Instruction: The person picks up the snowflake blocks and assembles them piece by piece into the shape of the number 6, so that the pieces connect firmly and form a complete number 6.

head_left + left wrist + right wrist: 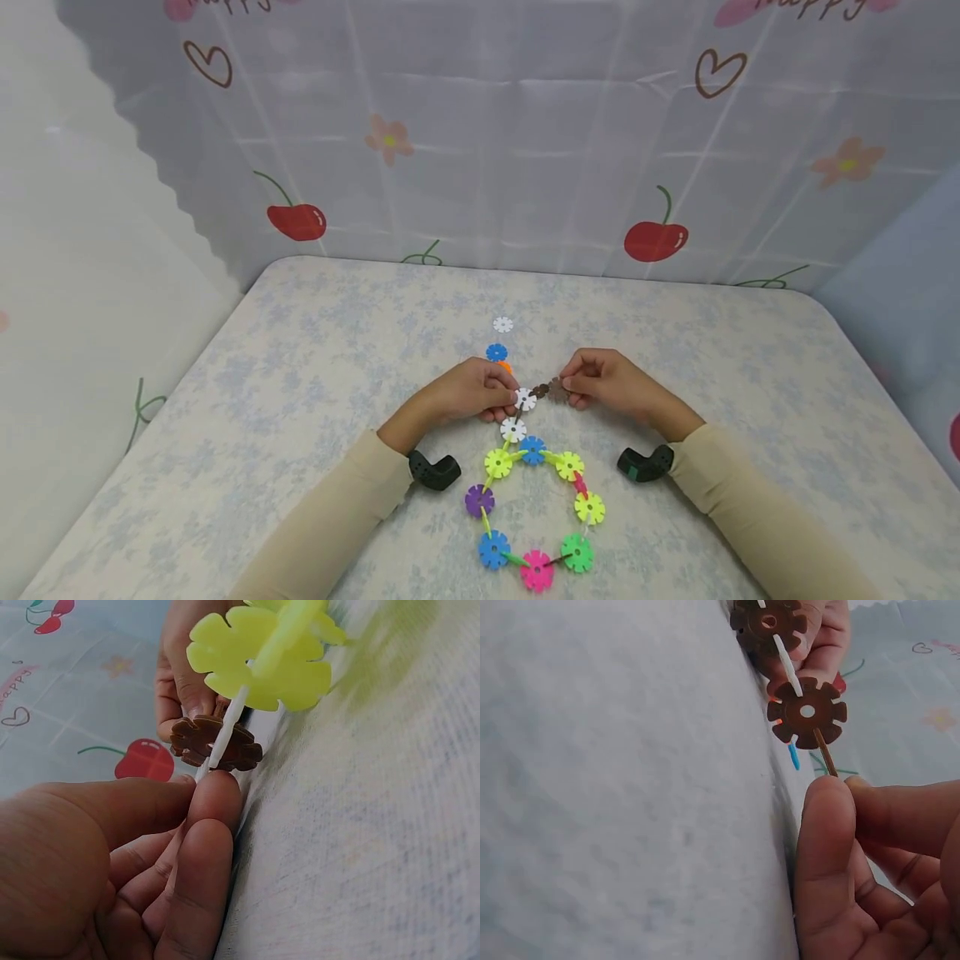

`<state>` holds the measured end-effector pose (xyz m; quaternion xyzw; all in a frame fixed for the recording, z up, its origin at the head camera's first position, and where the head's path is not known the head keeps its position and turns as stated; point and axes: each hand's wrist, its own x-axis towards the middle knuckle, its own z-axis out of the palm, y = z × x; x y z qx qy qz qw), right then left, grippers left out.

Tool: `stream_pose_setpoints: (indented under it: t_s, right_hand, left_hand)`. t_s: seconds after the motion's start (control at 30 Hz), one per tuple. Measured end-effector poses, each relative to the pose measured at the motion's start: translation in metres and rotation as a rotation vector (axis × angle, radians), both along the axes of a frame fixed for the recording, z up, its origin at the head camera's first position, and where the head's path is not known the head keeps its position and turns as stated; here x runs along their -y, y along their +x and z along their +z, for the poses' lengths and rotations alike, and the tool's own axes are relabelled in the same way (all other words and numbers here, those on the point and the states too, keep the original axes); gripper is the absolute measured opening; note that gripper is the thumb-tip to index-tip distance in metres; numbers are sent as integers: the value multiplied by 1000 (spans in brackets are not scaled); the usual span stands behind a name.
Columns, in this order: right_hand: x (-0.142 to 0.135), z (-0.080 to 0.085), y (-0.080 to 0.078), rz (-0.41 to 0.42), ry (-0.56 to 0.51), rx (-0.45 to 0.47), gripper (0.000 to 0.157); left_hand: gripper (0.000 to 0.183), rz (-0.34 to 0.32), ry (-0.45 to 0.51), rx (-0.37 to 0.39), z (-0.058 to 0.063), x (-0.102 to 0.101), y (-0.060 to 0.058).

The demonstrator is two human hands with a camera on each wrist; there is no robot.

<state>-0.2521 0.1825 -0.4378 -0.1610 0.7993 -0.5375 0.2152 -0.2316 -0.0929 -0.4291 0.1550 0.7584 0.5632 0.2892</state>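
Observation:
My left hand pinches a white notched plastic disc between thumb and fingers. Slotted into that disc is a brown disc. In my right hand, thumb and fingertips pinch another brown disc, seen edge-on in the right wrist view and meeting the first brown one at a slot. Below the left hand, a second brown piece and a white disc link this short chain to a closed ring of colourful discs, with a blue disc at its top and a pink disc at its bottom.
Beyond the left hand lie a blue disc, a white disc and a partly hidden orange disc. The table has a pale floral cover. A printed curtain hangs behind it. Black wrist devices sit at both cuffs.

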Motion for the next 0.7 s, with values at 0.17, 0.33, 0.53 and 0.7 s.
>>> stream_pose_setpoints:
  t_s: [0.17, 0.33, 0.53, 0.7]
  right_hand:
    - [3, 5, -4, 31, -14, 2, 12]
    - [7, 6, -6, 44, -28, 18, 15]
    - [11, 3, -6, 31, -29, -14, 13]
    - [15, 0, -5, 18, -38, -26, 10]
  left_hand:
    - [19, 10, -5, -11, -1, -2, 0]
    - [19, 12, -5, -32, -2, -3, 1]
    - [18, 36, 15, -32, -2, -3, 0]
    - [16, 53, 25, -16, -2, -3, 1]
